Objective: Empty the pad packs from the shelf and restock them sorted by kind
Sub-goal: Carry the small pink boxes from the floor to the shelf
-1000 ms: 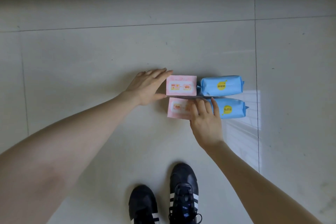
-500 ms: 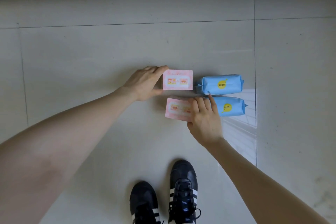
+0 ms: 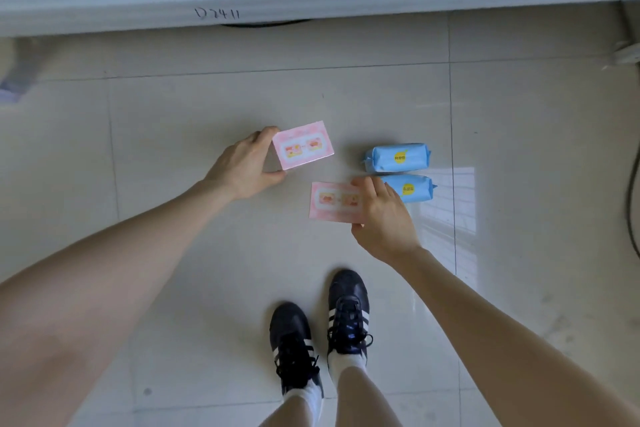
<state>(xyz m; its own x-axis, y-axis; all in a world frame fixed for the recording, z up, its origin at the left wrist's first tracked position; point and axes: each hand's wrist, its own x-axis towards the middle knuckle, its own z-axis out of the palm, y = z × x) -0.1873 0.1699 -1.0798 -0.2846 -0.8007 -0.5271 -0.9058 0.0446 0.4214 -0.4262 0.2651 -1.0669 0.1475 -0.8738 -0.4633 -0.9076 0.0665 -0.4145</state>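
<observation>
Above tiled floor point(image 3: 173, 135), left hand point(image 3: 244, 166) pinches far pink pack point(image 3: 303, 145); right hand point(image 3: 382, 218) grips, half-hides near pink pack point(image 3: 332, 201).

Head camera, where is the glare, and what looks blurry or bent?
Head view: a window reflection glares on the floor right of the blue packs; the shelf edge at top is soft and slightly curved by the wide lens; the upper pink pack and lower pink pack look crisper.

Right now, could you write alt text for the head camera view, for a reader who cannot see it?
Seen from above, a person's left grip holds one pink pad pack by its end and the right grip holds a second pink pack. Two blue packs lie side by side on the tiled floor to their right; black shoes show below.
</observation>
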